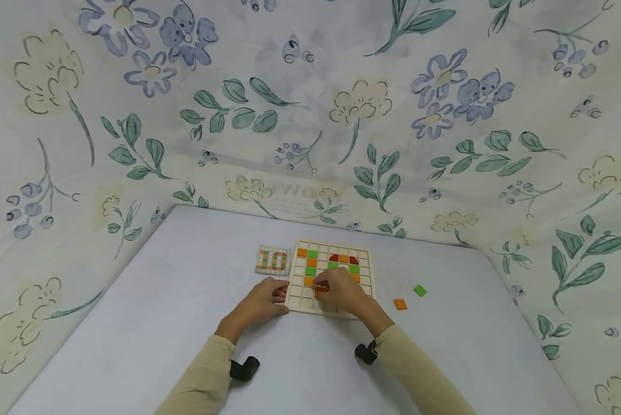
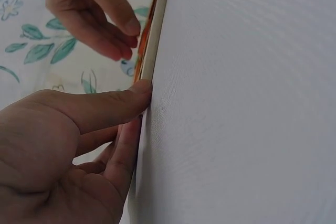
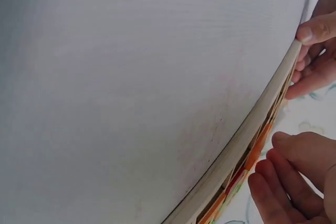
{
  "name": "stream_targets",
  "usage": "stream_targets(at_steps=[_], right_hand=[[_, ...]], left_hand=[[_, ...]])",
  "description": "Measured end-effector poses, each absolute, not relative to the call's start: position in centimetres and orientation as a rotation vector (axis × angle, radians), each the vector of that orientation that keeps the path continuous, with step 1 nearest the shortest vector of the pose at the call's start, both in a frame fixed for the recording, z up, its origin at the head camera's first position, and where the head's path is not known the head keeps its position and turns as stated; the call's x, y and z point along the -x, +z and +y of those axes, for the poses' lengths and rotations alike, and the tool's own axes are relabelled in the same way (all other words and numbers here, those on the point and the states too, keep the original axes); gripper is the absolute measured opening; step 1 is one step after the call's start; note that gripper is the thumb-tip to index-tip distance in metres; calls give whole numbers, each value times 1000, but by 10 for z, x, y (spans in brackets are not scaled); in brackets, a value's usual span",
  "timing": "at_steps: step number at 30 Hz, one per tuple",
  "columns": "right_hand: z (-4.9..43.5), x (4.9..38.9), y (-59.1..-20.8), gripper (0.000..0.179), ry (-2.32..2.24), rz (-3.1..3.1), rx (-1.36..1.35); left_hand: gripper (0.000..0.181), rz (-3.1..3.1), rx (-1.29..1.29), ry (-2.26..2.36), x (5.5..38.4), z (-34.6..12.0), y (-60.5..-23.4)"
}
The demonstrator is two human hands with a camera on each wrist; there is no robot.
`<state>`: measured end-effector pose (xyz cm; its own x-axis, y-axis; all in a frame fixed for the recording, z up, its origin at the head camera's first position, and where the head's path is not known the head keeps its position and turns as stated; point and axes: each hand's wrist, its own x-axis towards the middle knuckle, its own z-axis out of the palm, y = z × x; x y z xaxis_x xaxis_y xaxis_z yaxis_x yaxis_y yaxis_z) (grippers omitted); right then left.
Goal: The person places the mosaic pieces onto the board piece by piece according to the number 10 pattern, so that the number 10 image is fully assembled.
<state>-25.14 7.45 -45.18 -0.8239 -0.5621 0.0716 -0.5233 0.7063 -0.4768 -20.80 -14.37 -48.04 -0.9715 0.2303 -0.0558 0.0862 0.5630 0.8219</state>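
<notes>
A wooden grid board point(image 1: 302, 300) lies on the table with orange, green and red tiles in its cells. My left hand point(image 1: 260, 301) is at the board's near left corner; in the left wrist view its thumb point(image 2: 118, 106) and fingers hold that edge. Over the lower middle of the board is my right hand point(image 1: 339, 290), bent, its fingertips by an orange tile point(image 1: 320, 291). The right wrist view shows the thumb point(image 3: 299, 148) and fingers slightly apart from an orange tile point(image 3: 257, 148), pinching nothing visible. Part of the grid is hidden under this hand.
A small pattern card point(image 1: 273, 260) showing a coloured "10" lies left of the board. To the right are a loose orange tile point(image 1: 401, 304) and a green tile point(image 1: 420, 290). Flower-patterned cloth point(image 1: 310, 132) surrounds the white table point(image 1: 185, 276).
</notes>
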Motion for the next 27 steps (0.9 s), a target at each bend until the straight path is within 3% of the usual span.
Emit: stream_targets(at_steps=[16, 21, 27], right_hand=[[81, 250, -449, 16, -744, 2773, 977], [103, 254, -444, 18, -726, 2823, 975], [153, 259, -444, 21, -753, 2883, 784]], left_hand=[[60, 2655, -319, 1351, 209, -144, -477], [60, 2660, -319, 1335, 211, -143, -477], [61, 2653, -268, 1343, 209, -143, -479]])
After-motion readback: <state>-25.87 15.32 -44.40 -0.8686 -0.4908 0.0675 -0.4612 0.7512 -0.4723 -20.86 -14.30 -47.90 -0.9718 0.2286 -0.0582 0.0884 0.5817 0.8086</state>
